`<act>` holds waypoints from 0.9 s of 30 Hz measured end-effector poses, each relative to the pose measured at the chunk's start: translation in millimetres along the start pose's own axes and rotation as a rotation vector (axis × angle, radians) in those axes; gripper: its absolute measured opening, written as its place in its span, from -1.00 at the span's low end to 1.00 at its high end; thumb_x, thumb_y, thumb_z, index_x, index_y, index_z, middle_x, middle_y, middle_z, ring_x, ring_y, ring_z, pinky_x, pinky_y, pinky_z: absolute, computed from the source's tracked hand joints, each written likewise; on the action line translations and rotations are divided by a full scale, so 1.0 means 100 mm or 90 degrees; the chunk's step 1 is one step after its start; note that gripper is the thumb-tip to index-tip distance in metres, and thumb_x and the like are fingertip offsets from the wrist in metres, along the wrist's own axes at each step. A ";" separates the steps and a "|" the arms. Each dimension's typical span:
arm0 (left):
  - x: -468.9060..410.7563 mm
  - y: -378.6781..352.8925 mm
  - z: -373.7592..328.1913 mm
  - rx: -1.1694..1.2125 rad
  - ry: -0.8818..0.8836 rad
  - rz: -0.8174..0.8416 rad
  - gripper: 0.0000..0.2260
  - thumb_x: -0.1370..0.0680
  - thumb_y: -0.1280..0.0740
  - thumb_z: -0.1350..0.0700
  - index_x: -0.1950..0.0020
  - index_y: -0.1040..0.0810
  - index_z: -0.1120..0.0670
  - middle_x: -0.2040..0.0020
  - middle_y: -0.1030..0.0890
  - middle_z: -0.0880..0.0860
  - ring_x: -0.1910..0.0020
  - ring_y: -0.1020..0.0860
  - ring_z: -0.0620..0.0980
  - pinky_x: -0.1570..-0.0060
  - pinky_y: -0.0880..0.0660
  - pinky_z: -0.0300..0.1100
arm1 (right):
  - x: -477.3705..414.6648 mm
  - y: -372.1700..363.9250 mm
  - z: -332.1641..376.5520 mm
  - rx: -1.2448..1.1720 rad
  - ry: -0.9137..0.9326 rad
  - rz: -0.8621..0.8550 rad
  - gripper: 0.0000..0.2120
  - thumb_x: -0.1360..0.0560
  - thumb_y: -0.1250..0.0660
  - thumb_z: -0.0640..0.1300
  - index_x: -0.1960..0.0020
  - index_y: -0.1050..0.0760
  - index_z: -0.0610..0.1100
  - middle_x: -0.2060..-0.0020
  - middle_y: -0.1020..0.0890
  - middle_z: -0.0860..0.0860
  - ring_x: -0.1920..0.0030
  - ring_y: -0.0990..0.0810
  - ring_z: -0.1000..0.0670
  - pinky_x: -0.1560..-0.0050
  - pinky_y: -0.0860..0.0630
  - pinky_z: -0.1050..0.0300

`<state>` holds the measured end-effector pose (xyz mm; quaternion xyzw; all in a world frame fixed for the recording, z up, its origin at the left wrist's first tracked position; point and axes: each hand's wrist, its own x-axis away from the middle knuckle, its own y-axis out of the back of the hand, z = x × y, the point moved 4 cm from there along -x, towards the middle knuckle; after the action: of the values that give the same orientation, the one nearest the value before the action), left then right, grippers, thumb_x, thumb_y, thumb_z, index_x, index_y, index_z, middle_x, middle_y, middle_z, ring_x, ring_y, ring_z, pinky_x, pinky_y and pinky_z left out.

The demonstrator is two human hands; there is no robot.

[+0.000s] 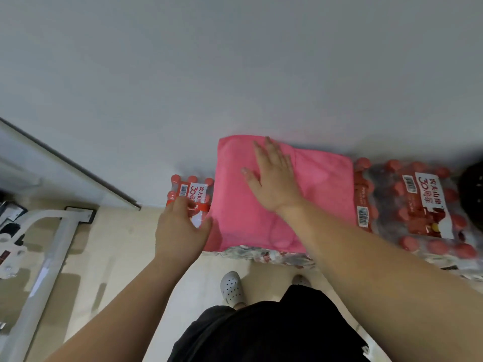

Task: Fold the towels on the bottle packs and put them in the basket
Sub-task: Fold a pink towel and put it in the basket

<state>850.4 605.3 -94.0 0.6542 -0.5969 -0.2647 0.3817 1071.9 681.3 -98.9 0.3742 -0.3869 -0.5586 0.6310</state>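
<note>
- The pink towel (324,178) hides nearly all of the bottle pack (261,253) under it; only the crinkled front wrap and a few caps at the left show.
- The left hand (180,228) sits at the towel's left edge, its fingers (183,202) curled away from the camera; whether they pinch the cloth cannot be told.
- The second bottle pack (418,205) is partly covered by the right forearm (366,257).
- A dark round thing (471,189) is cut off by the right edge; what it is cannot be told.
- The white frame (52,257) runs out at the left edge, and small things beside it are blurred.
- One shoe (300,279) is mostly hidden.
</note>
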 end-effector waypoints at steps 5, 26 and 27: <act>0.14 -0.36 -0.73 -0.038 -0.257 0.101 -0.65 -0.41 -0.45 -0.10 -0.08 -0.51 0.05 0.04 -0.51 0.01 0.08 -0.47 0.04 0.09 -0.42 -0.09 | 0.52 0.20 -0.92 0.103 -0.204 0.032 -0.28 -0.61 0.13 0.31 -0.62 0.16 -0.06 -0.61 0.16 -0.14 -0.59 0.25 -0.13 -0.55 0.22 -0.22; 0.58 -1.10 -1.40 -0.277 -0.305 0.019 -0.71 -0.29 -0.34 -0.16 0.24 -0.44 0.04 0.27 -0.49 0.02 0.29 -0.49 0.14 0.30 -0.43 -0.05 | 0.48 0.43 -1.07 0.131 0.058 0.039 -0.22 -0.50 0.14 0.38 -0.57 -0.19 -0.03 -0.49 -0.28 -0.21 -0.52 -0.12 -0.26 -0.54 0.09 -0.26; 0.59 -1.12 -1.40 -0.286 -0.292 0.019 -0.74 -0.29 -0.32 -0.13 0.26 -0.44 0.04 0.28 -0.48 0.01 0.30 -0.49 0.14 0.31 -0.42 -0.07 | 0.43 0.42 -1.01 0.125 0.067 0.040 -0.23 -0.50 0.11 0.38 -0.54 -0.25 -0.03 -0.42 -0.36 -0.18 -0.48 -0.19 -0.26 -0.53 0.03 -0.26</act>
<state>1035.7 572.8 -99.3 0.4677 -0.6037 -0.5249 0.3758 1184.3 646.6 -100.2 0.4506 -0.4174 -0.4780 0.6279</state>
